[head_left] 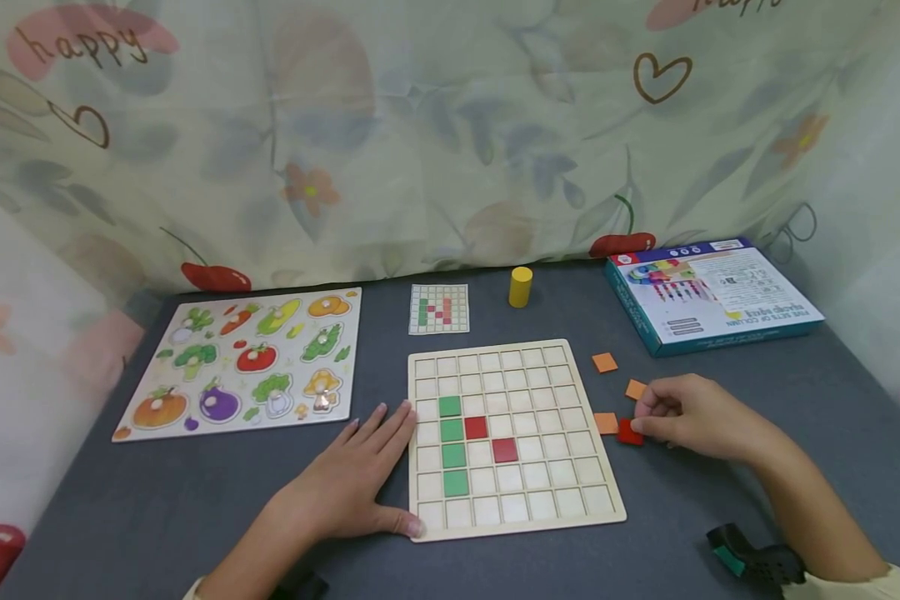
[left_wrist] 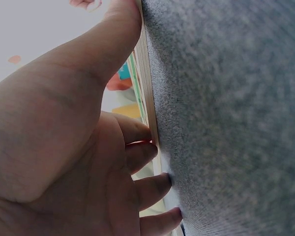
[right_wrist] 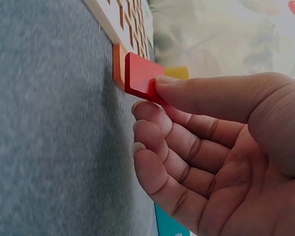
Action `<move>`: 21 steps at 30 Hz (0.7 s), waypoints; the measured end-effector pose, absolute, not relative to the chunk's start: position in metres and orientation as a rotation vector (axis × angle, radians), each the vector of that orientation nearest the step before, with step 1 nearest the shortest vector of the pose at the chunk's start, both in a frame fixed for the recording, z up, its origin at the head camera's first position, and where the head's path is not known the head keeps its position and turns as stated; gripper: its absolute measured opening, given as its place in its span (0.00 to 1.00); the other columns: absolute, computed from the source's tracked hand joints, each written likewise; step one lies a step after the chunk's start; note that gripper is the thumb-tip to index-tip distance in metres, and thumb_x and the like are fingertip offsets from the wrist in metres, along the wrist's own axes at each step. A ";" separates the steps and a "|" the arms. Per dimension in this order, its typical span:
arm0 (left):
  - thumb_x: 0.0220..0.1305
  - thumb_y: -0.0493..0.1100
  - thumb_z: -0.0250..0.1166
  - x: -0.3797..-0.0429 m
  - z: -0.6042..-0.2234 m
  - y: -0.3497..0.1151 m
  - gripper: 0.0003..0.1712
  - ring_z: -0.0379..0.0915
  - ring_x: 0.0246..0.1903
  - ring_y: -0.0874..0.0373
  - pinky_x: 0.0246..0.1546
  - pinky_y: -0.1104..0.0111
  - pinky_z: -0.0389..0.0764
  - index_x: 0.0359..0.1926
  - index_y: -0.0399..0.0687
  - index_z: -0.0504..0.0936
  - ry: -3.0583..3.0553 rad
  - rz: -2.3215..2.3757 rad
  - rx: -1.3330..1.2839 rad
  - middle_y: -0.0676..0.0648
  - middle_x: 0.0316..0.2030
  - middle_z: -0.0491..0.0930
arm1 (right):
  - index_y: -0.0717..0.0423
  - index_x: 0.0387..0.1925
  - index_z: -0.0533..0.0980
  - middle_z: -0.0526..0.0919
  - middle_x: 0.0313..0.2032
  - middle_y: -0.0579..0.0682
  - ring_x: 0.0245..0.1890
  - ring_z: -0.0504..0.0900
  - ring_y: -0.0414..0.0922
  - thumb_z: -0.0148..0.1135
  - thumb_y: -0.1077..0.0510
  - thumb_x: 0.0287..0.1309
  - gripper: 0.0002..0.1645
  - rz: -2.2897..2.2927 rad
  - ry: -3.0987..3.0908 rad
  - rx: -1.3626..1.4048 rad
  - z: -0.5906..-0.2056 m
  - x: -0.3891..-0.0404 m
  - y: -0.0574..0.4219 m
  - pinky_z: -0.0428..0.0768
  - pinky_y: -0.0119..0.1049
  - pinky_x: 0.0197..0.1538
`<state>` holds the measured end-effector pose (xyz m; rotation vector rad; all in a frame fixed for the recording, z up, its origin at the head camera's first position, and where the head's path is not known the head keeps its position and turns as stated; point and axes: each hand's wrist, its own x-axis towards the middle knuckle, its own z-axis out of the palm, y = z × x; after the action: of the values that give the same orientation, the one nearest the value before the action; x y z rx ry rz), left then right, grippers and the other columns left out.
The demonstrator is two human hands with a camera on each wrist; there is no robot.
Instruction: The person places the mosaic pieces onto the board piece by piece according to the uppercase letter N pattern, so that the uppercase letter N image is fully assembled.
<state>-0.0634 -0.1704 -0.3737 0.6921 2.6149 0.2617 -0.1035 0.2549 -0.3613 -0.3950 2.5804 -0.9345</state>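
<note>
My right hand (head_left: 693,417) pinches a red square tile (right_wrist: 140,73) between thumb and index finger, off the board's right side. Beside that tile lies an orange tile (head_left: 605,423) touching or nearly touching the board's edge. The wooden grid board (head_left: 540,500) lies flat in the middle, holding several green tiles (head_left: 453,455) in one column and two red tiles (head_left: 505,450). My left hand (head_left: 360,479) rests at the board's left edge with fingers spread, its thumb at the near left corner. In the left wrist view its fingertips touch the board's side.
Two more orange tiles (head_left: 604,362) lie right of the board. Behind it are a small pattern card (head_left: 439,309) and a yellow cylinder (head_left: 521,287). A vegetable puzzle board (head_left: 270,400) lies left, a flat box (head_left: 720,296) at the back right. A black device (head_left: 757,558) is by the right forearm.
</note>
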 end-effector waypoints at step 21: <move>0.44 0.84 0.61 -0.064 -0.372 -0.170 0.73 0.35 0.77 0.47 0.71 0.43 0.46 0.81 0.50 0.46 2.613 0.266 0.691 0.51 0.79 0.43 | 0.51 0.30 0.80 0.78 0.23 0.39 0.25 0.74 0.37 0.70 0.59 0.60 0.06 -1.045 2.494 -0.642 -0.362 -0.095 0.207 0.73 0.32 0.29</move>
<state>-0.0636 -0.1699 -0.3724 0.6908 2.6125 0.2661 -0.0952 0.2066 -0.3619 -0.6420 2.4942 -1.0450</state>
